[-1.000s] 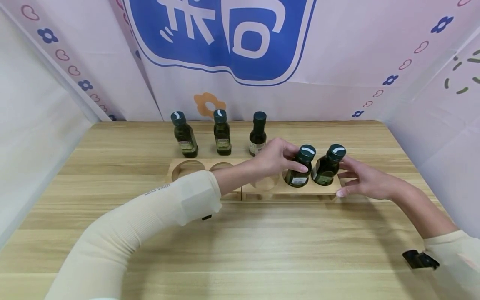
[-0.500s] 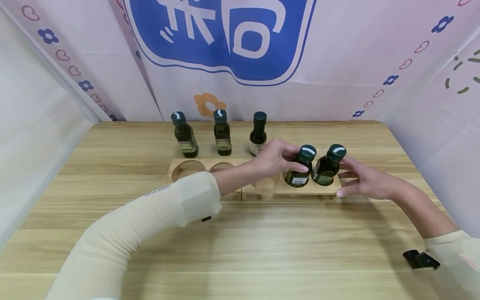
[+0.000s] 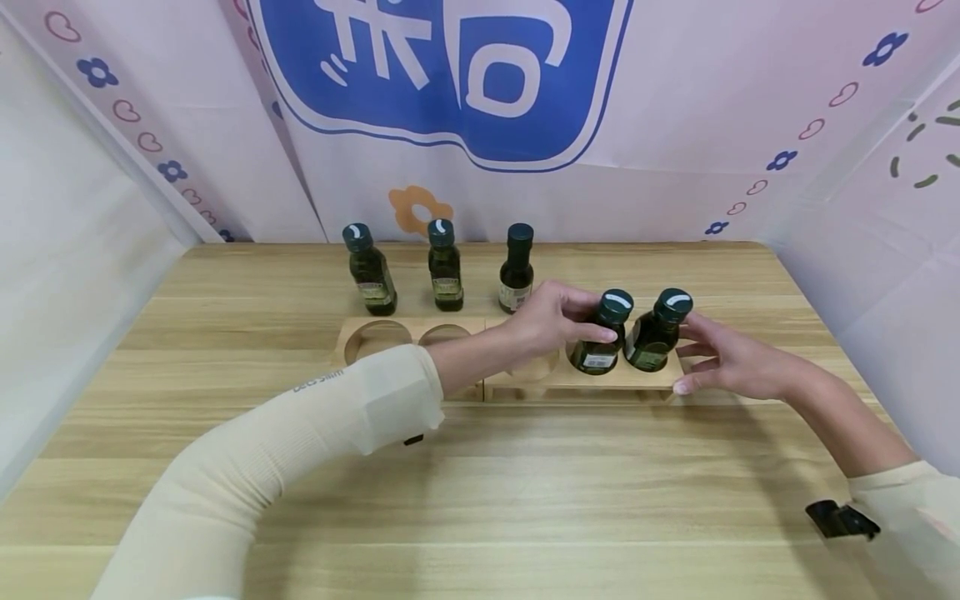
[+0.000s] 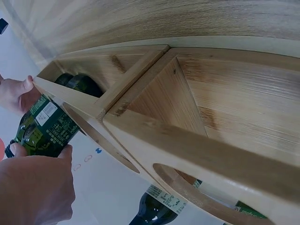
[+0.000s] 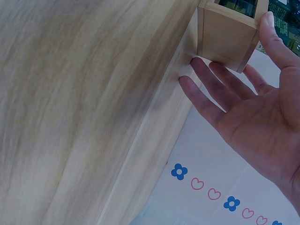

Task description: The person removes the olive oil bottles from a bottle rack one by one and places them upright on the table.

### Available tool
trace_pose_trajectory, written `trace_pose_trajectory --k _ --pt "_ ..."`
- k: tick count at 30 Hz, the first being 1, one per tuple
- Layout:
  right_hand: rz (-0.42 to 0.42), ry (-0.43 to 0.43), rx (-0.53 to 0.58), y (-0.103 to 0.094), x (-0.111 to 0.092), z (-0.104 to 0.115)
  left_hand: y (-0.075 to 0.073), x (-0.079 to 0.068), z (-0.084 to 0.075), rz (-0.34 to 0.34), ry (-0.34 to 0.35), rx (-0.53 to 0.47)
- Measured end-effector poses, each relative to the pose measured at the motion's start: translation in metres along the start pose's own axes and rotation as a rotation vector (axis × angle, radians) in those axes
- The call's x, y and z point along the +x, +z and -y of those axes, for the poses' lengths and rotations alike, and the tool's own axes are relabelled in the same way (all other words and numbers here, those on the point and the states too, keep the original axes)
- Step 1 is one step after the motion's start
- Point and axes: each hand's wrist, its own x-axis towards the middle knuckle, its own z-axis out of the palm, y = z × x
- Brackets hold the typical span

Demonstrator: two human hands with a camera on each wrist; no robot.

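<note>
Two green bottles with dark caps stand in the right-hand holes of a wooden rack. My left hand grips the inner one, a dark green bottle, thumb in front and fingers behind; the left wrist view shows the label of this bottle tilted through its hole. The outer bottle stands right beside it. At the rack's right end is my right hand. In the right wrist view that hand has spread, fairly straight fingers, with thumb and fingertips at the end block.
Behind the rack three similar bottles stand in a row: a left one, a middle one and a narrow-necked one. A second rack section with round holes adjoins on the left. A printed cloth hangs behind the wooden table.
</note>
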Motion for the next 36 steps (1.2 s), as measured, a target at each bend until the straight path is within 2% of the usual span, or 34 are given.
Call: trace_pose_trajectory --k 10,17,36 --pt "0.004 -0.005 0.002 -0.0004 -0.0001 0.0008 -0.0008 -0.0002 -0.0013 0.007 -0.021 0.003" --pt "0.003 0.002 0.005 -0.0006 0.0001 0.0001 -0.0031 -0.0005 -0.0026 0.022 0.001 0.070" --pt "-0.001 0.004 -0.004 -0.0008 0.0000 0.0015 -0.0055 0.0002 -0.0066 0.055 0.037 0.092"
